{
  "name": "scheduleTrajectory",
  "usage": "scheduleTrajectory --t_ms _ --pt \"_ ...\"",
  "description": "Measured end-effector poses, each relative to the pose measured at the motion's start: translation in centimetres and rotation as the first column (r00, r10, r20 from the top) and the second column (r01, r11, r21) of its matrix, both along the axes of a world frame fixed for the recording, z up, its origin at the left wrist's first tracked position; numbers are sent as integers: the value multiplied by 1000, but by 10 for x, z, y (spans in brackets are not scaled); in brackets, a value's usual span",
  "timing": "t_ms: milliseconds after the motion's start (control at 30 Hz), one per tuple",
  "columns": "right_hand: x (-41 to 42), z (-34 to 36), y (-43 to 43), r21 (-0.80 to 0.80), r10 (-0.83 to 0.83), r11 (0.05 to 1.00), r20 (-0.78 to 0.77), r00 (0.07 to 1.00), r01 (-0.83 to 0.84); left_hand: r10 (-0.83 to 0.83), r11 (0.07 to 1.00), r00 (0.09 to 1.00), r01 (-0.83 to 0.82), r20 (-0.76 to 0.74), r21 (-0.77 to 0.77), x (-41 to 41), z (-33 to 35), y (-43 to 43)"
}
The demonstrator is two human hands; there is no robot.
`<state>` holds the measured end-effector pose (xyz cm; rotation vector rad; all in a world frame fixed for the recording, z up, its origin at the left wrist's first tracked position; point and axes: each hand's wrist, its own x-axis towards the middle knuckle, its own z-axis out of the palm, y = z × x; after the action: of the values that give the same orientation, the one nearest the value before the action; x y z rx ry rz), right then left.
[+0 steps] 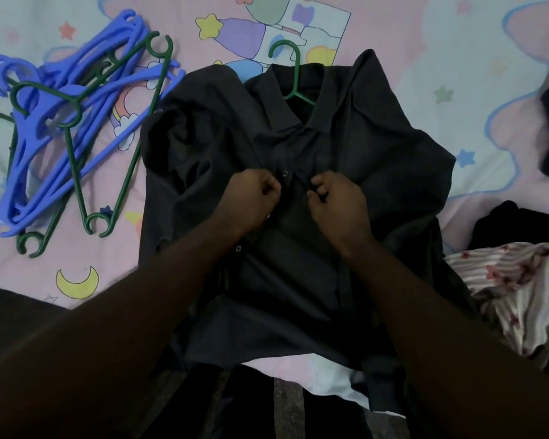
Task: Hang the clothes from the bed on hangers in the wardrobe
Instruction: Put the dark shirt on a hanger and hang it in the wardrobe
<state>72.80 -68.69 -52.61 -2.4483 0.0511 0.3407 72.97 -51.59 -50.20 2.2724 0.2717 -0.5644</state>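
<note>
Your dark grey collared button-up shirt [286, 274] lies front-up on the pastel cartoon-print bedsheet [108, 264], hem twd you, left sleeve bunched. Both fists meet mid-chest: L hand [254, 193] pinches one placket edge, R hand [333, 198] pinches the other. Beyond, a green plastic hanger [293, 74] sits inside the collar w/ its hook sticking out.

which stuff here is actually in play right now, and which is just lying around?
In play:
dark shirt
green hanger tucked in its collar
left hand and right hand, both pinching the shirt's button front

Lying about:
pile of blue and green hangers, left
pink striped garment, right
black garment, right
</note>
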Motion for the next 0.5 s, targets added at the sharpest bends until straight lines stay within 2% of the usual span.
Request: scheduleTrajectory --t_ms 100,300,500 --pt "8 2 14 64 -24 998 54 998 21 150 988 985 -146 82 -58 9 -14 -14" --pt "14 -20 26 50 8 999 -54 998 -5 193 978 981 -193 -2 -77 14 -43 -23" --pt "22 -34 25 69 -107 992 1 994 106 243 968 970 -243 -8 -63 17 -48 -28"
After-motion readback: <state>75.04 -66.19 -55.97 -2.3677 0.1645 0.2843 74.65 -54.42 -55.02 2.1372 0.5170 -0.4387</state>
